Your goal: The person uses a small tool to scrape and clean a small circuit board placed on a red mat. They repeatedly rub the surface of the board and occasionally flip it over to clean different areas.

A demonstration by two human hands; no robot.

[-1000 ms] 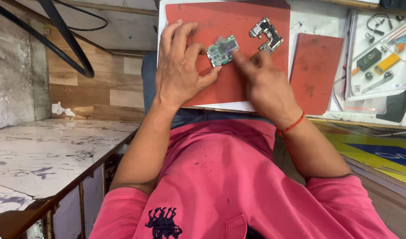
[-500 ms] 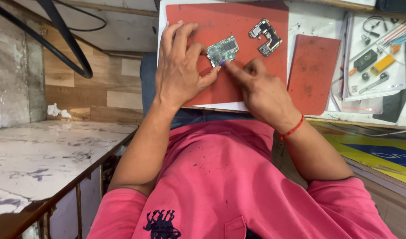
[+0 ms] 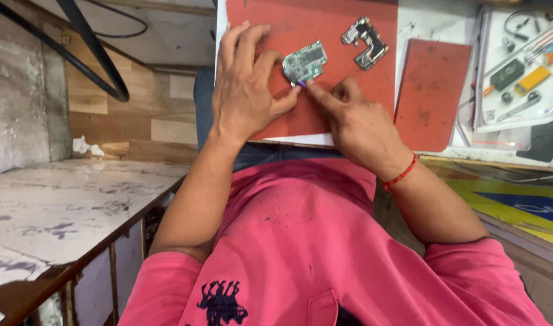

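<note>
Two hands meet over a small green circuit board (image 3: 305, 61) that lies on a red mat (image 3: 336, 96) near the front edge of the tabletop (image 3: 430, 27). The left hand (image 3: 246, 90) rests palm down on the mat, its fingers (image 3: 240, 42) spread, and pinches the board's left end between thumb and a fingertip, so it is grasping the board. The right hand (image 3: 355, 124) has its other fingers curled in and its forefinger stretched out, the tip touching the board's lower left corner, where a small purple bit shows; whether it holds that bit I cannot tell. A red thread band (image 3: 400, 175) circles the right wrist.

Just to the right of the board, apart from it, a second circuit board (image 3: 365, 42), dark and irregular in outline, lies on the same mat. Further right a smaller red pad (image 3: 433, 96) sits on the tabletop, and beyond it a white sheet (image 3: 518, 66) carries small tools, among them a black block (image 3: 507, 73) and a yellow piece (image 3: 531, 78). The person wears a pink shirt (image 3: 312, 241). To the left stands a marble-patterned surface (image 3: 53, 211), well apart from the hands
</note>
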